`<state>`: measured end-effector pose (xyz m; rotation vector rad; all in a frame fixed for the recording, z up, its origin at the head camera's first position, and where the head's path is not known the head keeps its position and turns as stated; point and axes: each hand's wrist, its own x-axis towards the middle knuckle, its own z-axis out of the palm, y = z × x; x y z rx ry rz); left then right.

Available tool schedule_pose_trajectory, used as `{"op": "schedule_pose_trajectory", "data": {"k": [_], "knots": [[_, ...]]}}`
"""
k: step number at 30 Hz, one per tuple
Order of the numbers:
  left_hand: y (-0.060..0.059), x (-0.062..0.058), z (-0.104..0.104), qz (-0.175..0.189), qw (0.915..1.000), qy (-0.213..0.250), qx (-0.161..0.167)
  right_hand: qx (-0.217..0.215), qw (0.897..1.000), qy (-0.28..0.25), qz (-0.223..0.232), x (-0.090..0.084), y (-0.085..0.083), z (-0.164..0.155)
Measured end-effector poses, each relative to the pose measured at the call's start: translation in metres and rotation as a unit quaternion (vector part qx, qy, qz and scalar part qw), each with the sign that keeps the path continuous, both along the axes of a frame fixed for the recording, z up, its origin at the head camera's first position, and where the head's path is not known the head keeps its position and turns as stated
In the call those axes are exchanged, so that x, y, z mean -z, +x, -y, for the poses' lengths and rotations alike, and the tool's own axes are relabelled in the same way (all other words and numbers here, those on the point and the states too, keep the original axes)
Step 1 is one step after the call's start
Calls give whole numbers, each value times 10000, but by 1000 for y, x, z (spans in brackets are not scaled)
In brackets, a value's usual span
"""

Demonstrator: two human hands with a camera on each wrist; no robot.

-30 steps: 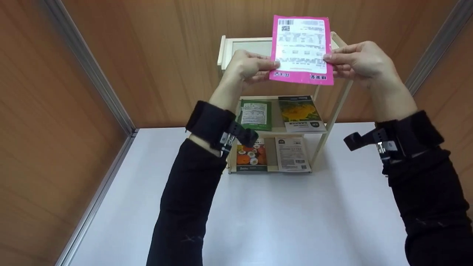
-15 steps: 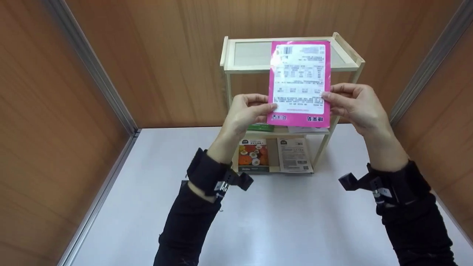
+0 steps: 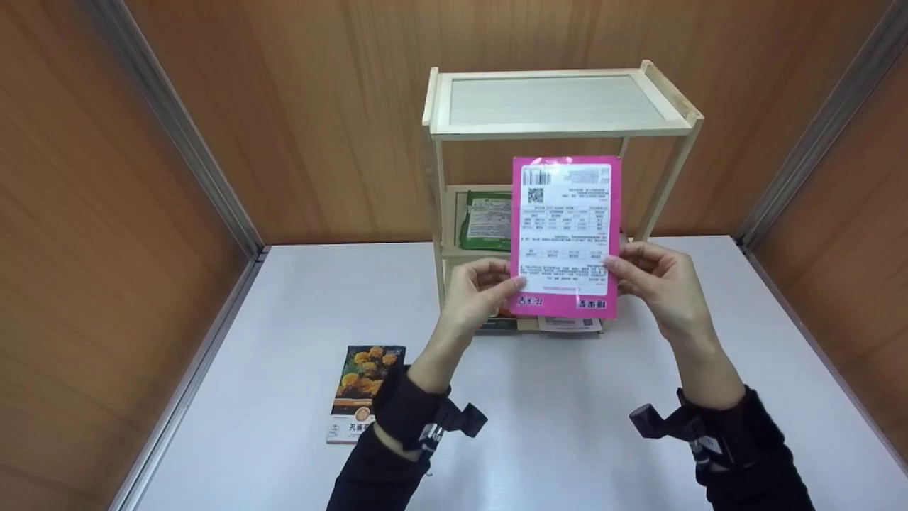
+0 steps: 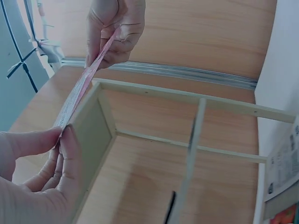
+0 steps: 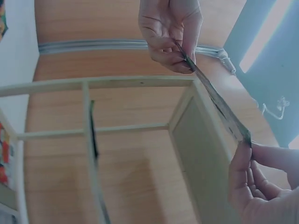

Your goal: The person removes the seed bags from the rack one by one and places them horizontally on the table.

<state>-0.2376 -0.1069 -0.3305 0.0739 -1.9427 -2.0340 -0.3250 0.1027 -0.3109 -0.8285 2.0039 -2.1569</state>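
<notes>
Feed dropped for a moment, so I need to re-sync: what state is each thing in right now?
Pink packet: held upright in the air in front of the shelf, printed side toward the camera.
Left hand: pinches the packet's left edge.
Right hand: pinches its right edge.
Wooden shelf: standing on the table, top tier bare.
Green packet: lying on the middle tier.
Marigold packet: flat on the table, untouched.

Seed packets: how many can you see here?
5, possibly more hidden: the pink packet held by both hands, an orange-flower packet on the table, a green packet on the middle shelf, and two edges on the bottom shelf.
</notes>
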Motion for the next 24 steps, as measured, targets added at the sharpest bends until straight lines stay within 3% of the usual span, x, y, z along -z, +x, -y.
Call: {"op": "schedule_pose_trajectory", "data": {"k": [7,12,19,24], "knots": [[9,41,-4,210,9995,44,-231,203,9989,270,324,40,8,-1],[13,64,-5,267,9989,16,-397,284,9968,349,654,63,12,1],[39,69,-13,524,9962,-62,-690,406,9924,378,1098,104,17,6],[41,94,-14,812,9931,-28,-840,368,9924,372,1114,132,17,7]]}}
